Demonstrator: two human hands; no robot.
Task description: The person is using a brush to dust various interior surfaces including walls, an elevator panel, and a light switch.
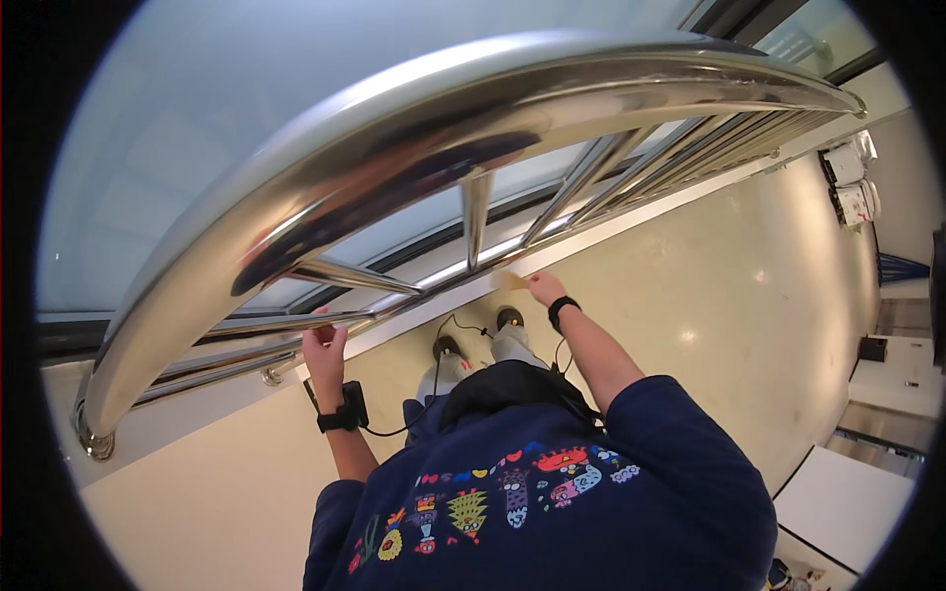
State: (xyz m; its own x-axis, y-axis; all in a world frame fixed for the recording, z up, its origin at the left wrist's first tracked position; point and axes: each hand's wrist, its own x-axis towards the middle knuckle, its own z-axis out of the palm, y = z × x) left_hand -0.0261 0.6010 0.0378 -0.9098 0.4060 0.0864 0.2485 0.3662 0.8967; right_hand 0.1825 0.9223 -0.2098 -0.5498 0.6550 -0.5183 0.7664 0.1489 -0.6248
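Note:
My left hand (324,357) is raised to the lower left part of a shiny metal railing. Its fingers are closed around one of the thin metal bars (286,323), with a fingertip showing past the bar. My right hand (545,288) is farther right and pinches a small pale beige piece (510,281), thin and flat like a cloth or a sheet of paper. That piece hangs close to the ledge under the railing, and I cannot tell whether it touches it. The thick curved handrail (414,148) passes above both hands.
Behind the bars is a large window (227,128). A black cable (394,431) runs from the device on my left wrist across my front. My shoes (446,347) stand on the pale floor near the ledge (434,300). White items (853,182) stand by the right wall.

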